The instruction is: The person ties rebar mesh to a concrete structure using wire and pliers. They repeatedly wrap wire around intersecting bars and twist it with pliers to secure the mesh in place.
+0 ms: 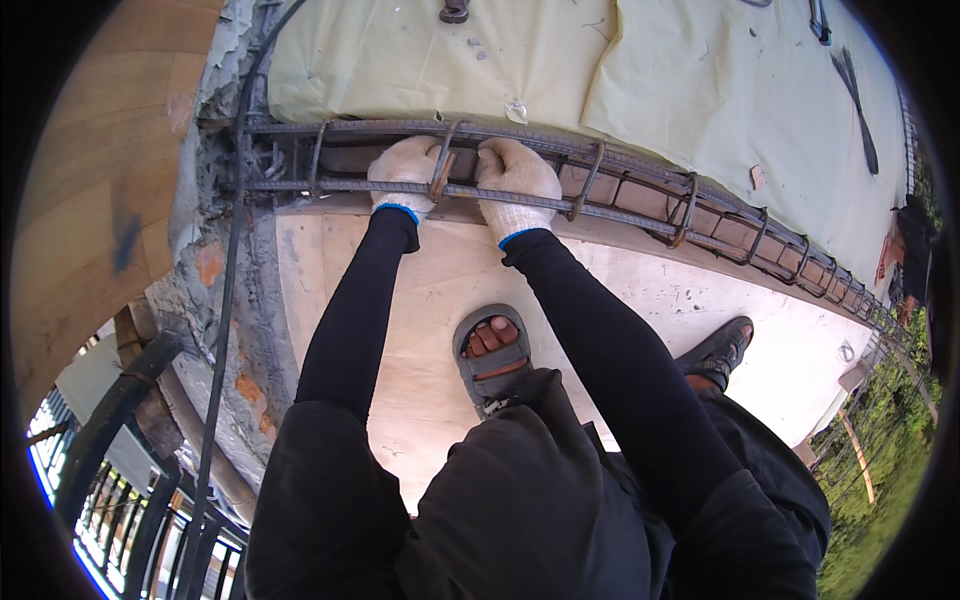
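Note:
Both my hands wear white knit gloves with blue cuffs and reach into a long steel rebar cage. My left hand is closed beside a rusty stirrup, its fingertips hidden inside the cage. Just right of that stirrup, my right hand is curled with its knuckles up. Its fingertips are out of sight too. The near ribbed bar runs across by my gloves. What either hand grips down there does not show.
Pale yellow sheeting covers the far side, with a bundle of dark wires on it. My sandalled feet stand on plywood. A black cable hangs along rough concrete at left. Greenery shows beyond the right edge.

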